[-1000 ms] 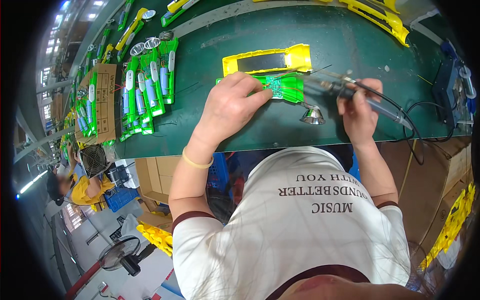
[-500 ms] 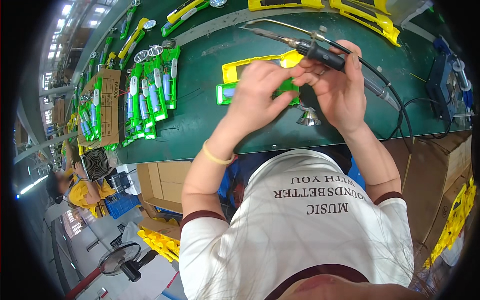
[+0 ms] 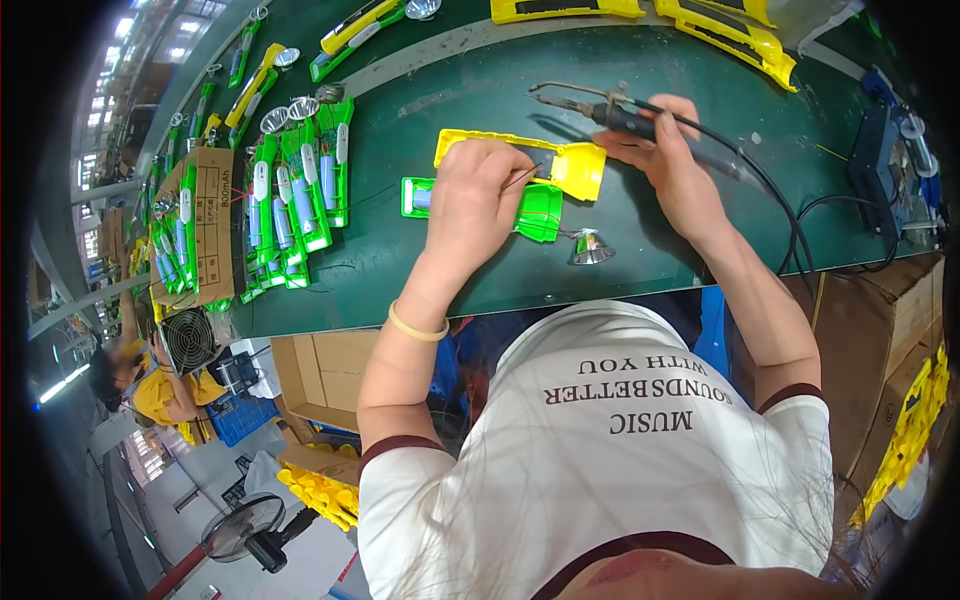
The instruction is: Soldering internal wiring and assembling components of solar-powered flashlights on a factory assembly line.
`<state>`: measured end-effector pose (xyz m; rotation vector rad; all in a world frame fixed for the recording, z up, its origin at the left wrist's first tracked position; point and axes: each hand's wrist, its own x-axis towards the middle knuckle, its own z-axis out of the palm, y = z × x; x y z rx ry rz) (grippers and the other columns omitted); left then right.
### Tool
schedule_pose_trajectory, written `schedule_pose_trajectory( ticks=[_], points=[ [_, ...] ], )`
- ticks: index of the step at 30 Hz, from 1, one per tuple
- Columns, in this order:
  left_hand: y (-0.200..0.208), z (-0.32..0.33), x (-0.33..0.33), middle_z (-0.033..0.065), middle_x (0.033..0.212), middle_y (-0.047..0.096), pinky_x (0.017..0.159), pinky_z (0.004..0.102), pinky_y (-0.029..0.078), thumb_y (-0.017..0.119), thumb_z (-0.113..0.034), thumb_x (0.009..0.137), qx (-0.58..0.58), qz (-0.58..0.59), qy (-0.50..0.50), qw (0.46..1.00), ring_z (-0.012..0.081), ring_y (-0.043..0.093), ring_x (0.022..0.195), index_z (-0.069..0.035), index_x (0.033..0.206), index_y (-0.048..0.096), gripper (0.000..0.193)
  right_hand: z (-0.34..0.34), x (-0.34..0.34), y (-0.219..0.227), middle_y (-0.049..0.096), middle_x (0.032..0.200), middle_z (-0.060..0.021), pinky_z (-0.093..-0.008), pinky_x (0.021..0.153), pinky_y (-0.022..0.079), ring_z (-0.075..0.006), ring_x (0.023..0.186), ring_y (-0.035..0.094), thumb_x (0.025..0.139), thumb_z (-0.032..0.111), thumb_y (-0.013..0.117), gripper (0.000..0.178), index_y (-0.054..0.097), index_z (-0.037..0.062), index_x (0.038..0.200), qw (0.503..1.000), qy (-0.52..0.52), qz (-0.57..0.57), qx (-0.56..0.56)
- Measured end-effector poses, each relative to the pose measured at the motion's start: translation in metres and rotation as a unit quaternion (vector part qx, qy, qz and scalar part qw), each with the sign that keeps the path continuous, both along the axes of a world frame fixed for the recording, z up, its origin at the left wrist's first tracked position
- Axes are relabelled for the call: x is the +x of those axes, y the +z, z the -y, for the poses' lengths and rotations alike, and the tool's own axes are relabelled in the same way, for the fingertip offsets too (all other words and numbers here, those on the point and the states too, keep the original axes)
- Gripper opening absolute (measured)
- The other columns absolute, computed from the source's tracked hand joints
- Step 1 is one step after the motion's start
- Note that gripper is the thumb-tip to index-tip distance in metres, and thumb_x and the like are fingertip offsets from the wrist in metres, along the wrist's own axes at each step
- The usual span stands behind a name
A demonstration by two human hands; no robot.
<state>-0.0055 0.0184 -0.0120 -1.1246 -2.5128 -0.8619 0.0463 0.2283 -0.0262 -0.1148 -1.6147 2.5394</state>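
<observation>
My right hand (image 3: 665,160) is wrapped round a soldering iron (image 3: 630,120), whose tip points left above the bench; a thin metal tube runs along its top. My left hand (image 3: 475,195) is closed in a pinch on a thin dark wire (image 3: 522,178). Under that hand lies a green casing half (image 3: 540,215) with a blue cell (image 3: 422,199) at its left end, partly hidden by the hand. Thin wires lead from the green half to a silver reflector cup (image 3: 590,248) on the bench. Just behind is a yellow casing half (image 3: 578,170), lying against the green one.
Several green casing halves (image 3: 300,190) with blue cells stand at the left beside a cardboard box (image 3: 215,225). Yellow casings (image 3: 730,40) lie along the far side. A blue metal stand (image 3: 875,150) is at the right, near the iron's looping black cable (image 3: 790,215).
My hands have moved apart; the right, with the iron, has drawn back to the right. My left hand has shifted left, and the green half and reflector cup have moved slightly left.
</observation>
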Motion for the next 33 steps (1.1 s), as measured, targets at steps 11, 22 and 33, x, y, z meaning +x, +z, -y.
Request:
schedule_pose_trajectory(
  ticks=[11,22,33],
  points=[
    [0.011,-0.002,0.001,0.0082,0.072,0.057,0.063,0.0344,0.045,0.064,-0.006,0.071,-0.065,0.089,-0.073,0.991,0.0256,0.056,0.072,-0.006,0.08,0.061,0.009,-0.023,0.043,-0.005,0.049,0.076,-0.0047,-0.0206,0.052,0.037,-0.0069,0.06,0.045,0.08,0.009,0.061,0.025,0.039,0.0046,0.091,0.994,-0.011,-0.064,0.091],
    [0.013,-0.004,-0.002,0.0086,0.069,0.056,0.06,0.0351,0.045,0.062,-0.007,0.071,-0.104,0.104,-0.067,0.987,0.0263,0.055,0.068,-0.005,0.077,0.061,0.006,-0.018,0.038,-0.014,0.052,0.074,-0.002,-0.0223,0.058,0.039,-0.0065,0.066,0.045,0.077,0.014,0.066,0.027,0.042,0.0037,0.085,0.959,-0.011,-0.074,0.274],
    [0.014,-0.004,-0.003,0.008,0.069,0.056,0.061,0.0353,0.045,0.061,-0.008,0.071,-0.112,0.099,-0.07,0.986,0.0255,0.055,0.069,-0.005,0.077,0.061,0.007,-0.02,0.047,-0.02,0.052,0.077,-0.0056,-0.023,0.058,0.04,-0.0085,0.066,0.047,0.076,0.007,0.064,0.026,0.041,0.0033,0.088,0.968,-0.062,-0.118,0.214]
  ],
)
